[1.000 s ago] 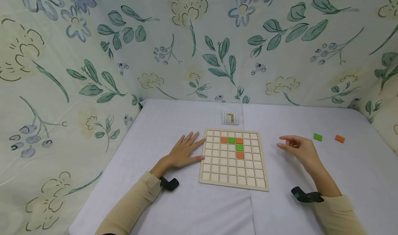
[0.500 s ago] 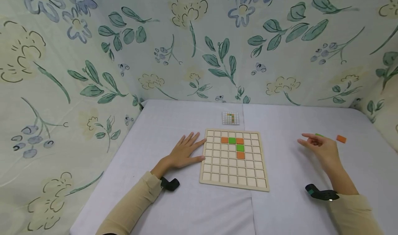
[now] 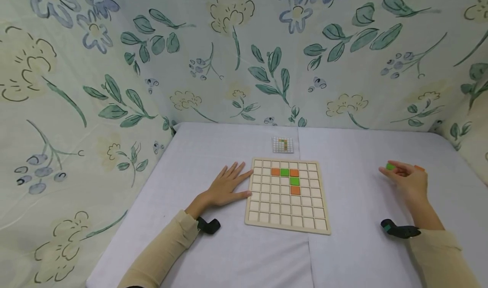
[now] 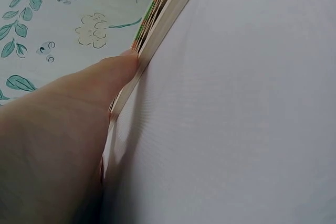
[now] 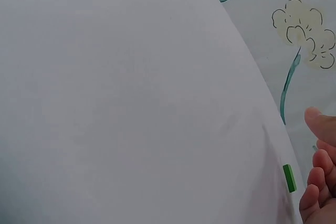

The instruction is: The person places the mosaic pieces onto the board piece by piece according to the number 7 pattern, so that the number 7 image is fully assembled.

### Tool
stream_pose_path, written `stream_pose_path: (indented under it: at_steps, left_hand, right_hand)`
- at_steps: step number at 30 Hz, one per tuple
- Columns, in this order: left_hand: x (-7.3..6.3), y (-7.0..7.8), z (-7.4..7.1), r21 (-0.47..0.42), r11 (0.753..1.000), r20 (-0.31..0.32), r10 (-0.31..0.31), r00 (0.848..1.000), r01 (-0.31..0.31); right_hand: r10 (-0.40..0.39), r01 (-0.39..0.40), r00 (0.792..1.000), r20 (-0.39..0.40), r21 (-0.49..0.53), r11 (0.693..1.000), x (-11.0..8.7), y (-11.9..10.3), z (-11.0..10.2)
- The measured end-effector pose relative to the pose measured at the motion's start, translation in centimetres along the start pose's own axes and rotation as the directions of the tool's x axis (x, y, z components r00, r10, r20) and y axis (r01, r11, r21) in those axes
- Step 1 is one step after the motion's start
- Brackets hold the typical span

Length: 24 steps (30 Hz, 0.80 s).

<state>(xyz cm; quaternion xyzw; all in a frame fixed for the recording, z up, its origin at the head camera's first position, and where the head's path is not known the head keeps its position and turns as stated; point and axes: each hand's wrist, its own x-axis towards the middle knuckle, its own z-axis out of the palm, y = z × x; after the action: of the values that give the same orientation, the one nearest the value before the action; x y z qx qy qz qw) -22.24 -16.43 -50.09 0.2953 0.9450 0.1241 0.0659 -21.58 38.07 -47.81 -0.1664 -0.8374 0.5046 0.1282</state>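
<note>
My left hand [image 3: 225,186] lies spread on the cloth, its thumb and a fingertip at the left edge of the wooden grid board [image 3: 267,208]. In the left wrist view the thumb [image 4: 118,72] presses against the board's side [image 4: 173,11]. At the right, my right hand [image 3: 411,182] is at a loose green tile [image 3: 390,166], thumb and forefinger around it in the head view. The right wrist view has that green tile [image 5: 290,178] on the cloth beside the fingertips, with thumb and fingers apart. An orange tile [image 3: 419,168] is partly hidden behind this hand.
Three orange tiles [image 3: 295,190] and two green tiles [image 3: 295,181] sit in the board's cells, forming a bent line. Behind the board lies a small card [image 3: 283,145] printed with a coloured grid. A floral curtain [image 3: 244,59] hangs past the table's back edge.
My right hand has moved right, away from the board, to the loose green tile, and now partly covers the orange tile. The left hand stays in place.
</note>
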Motion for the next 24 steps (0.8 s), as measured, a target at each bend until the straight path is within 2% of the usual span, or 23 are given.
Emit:
stream_pose_path:
  at_steps: [3, 8, 13, 24]
  left_hand:
    - [0.0, 0.0, 0.0, 0.001, 1.0, -0.003, 0.001, 1.0, -0.001]
    - [0.0, -0.2, 0.2, 0.003, 1.0, -0.005, 0.004, 1.0, -0.004]
    - [0.0, -0.2, 0.3, -0.002, 1.0, -0.012, 0.007, 1.0, -0.007]
    - [-0.1, -0.1, 0.2, -0.002, 1.0, -0.016, 0.008, 1.0, -0.008]
  right_hand:
    - [0.012, -0.012, 1.0, -0.015, 0.042, 0.999, 0.3, 0.4, -0.2]
    - [0.1, -0.097, 0.994, -0.036, 0.093, 0.991, 0.8, 1.0, -0.3]
    - [0.145, -0.141, 0.989, -0.032, 0.102, 0.985, 1.4, 1.5, -0.6]
    - [0.18, -0.182, 0.983, -0.025, -0.1, 0.978, 2.0, 1.5, -0.4]
